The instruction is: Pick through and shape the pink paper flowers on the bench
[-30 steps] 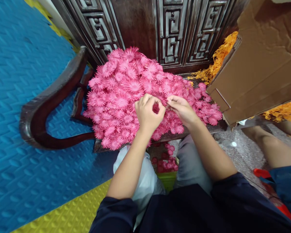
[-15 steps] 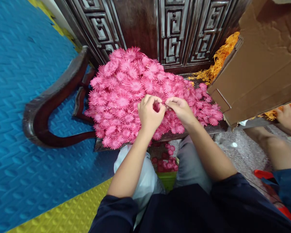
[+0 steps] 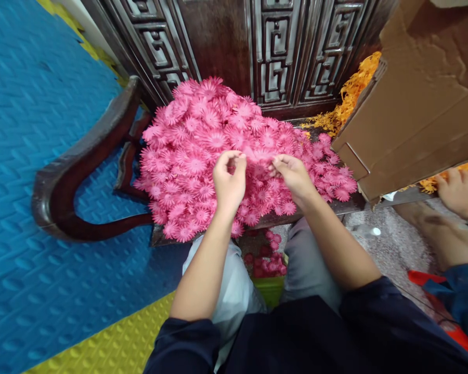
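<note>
A heap of pink artificial flowers with thin, frayed petals is piled on a dark wooden seat. Over its middle, my left hand has thumb and forefinger pinched together. My right hand is level with it, a short way to the right, fingertips closed too. A blurred pink flower spans the gap between both pinches, its edges reaching each hand's fingertips. Motion smears it, so its exact outline is unclear.
A large cardboard box stands right of the heap, with orange artificial flowers behind it. Another person's hand rests near its lower edge. A curved wooden armrest is at left. More pink flowers lie in a green container between my knees.
My hands have moved apart, the left one shifting left while the right stays nearly in place. A blurred pink flower now shows between them. The other person's hand has shifted slightly left.
</note>
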